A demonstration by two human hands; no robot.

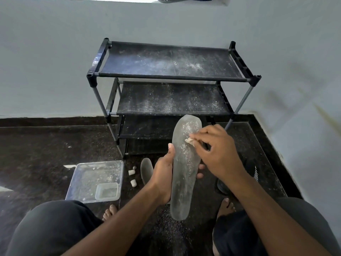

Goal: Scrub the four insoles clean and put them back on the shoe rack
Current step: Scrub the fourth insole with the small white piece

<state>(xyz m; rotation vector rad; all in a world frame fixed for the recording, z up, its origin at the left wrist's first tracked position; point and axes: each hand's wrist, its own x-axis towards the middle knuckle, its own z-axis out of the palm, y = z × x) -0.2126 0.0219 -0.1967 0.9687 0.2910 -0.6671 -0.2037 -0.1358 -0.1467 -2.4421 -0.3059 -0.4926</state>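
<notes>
Scrubbing was under way: a grey insole (184, 174) was held upright above the floor (46, 145), gripped round its middle by the left hand (163, 179), thumb on the near edge. A small pale scrubbing pad (190, 140) was pinched in the right hand (217, 150) and pressed to the upper half, where white grit was still seen. A second insole (146, 169) was lying on the floor just behind, beside a clear tray (118, 163). Farther back, the dusty shoe rack (171, 78) was seen holding none. Next, by this judgement, strokes toward the toe were called for.
</notes>
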